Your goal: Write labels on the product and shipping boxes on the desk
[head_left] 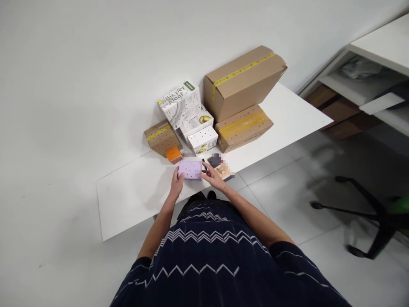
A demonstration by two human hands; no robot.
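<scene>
A small purple box with black dots (191, 169) is between my two hands over the white table (128, 200), near its front edge. My left hand (177, 184) is closed on the box's left end, thumb on the near side. My right hand (213, 176) grips the right end, its thumb at the near corner and a finger at the far one. Just beyond my right fingers shows a thin black object (203, 162), perhaps a pen. A small orange box (174, 154) stands beyond the purple box. A dark item with a tan printed part (223, 169), partly blurred, lies beside my right hand.
White avocado-print boxes (183, 106) are stacked at the back by the wall. Left of them is a small brown carton (162, 137); right stand a large taped carton (244, 81) and a smaller one (244, 128). A shelf (383, 51) and a chair base (367, 217) are at right.
</scene>
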